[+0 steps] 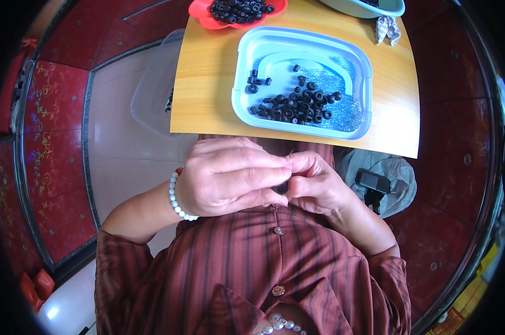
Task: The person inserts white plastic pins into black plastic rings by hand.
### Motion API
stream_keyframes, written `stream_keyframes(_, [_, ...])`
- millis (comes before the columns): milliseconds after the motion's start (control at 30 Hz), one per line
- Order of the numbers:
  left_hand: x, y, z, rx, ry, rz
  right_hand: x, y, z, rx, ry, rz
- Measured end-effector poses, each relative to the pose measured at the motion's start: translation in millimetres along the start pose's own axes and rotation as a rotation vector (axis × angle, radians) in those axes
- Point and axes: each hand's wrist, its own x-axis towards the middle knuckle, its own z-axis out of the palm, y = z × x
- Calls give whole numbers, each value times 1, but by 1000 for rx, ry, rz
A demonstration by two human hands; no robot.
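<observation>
On the wooden surface (207,84) in front of the person sits a light blue tray (302,42), and in it lie many small black rubber rings (297,106) — most heaped toward its near side, a few scattered toward its left. Beyond it, at the far edge, a red dish (199,14) holds another pile of black rings (238,9), and the rim of a teal bowl (369,10) shows at the top right. A clear plastic bin (152,89) stands on the floor to the left of the surface.

Below the surface's near edge, the 2 hands meet over a striped brown shirt (247,268). The left hand (230,178), with a pale bead bracelet (176,195) at its wrist, is curled and pressed against the right hand (314,181); both are clenched, fingertips pinched together on 1 small dark piece (282,187), likely a ring like those in the tray, though it is mostly hidden.

Judging by the heaps, much remains in the tray — the work looks to be somewhere in its middle.
</observation>
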Motion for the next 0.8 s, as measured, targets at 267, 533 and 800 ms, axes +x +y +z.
stream_keyframes(267, [5,0,-5,1,-1,-67,2,-2,-6,235,-98,-31])
stream_keyframes(533, [9,8,-6,67,-30,-144,6,-2,-2,147,-97,-65])
stream_keyframes(800, [17,8,-8,95,7,-108,10,-6,2,160,-157,-97])
